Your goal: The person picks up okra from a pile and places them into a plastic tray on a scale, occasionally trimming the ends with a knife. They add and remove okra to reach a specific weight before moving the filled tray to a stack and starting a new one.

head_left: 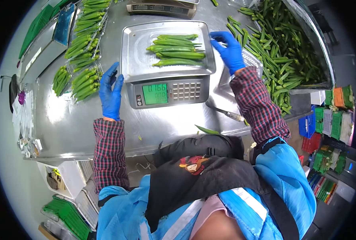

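Observation:
A scale (168,93) with a lit green display stands in front of me. Several okra pods (177,51) lie side by side on its metal pan (137,48). My left hand (111,95), in a blue glove, is at the pan's left front corner with thumb and fingers apart. At the pan's right edge is my right hand (229,51), also gloved in blue, its bent fingers and thumb spread and nothing between them. Below the right forearm, a knife (230,115) lies on the metal table (178,124). One loose okra pod (206,130) lies near the table's front edge.
A large heap of okra (282,52) fills a lined crate (312,24) at the right. Clear trays of okra (86,44) line the left side. Behind stands a second scale (162,9). A clear plastic tray (252,61) sits beyond my right wrist.

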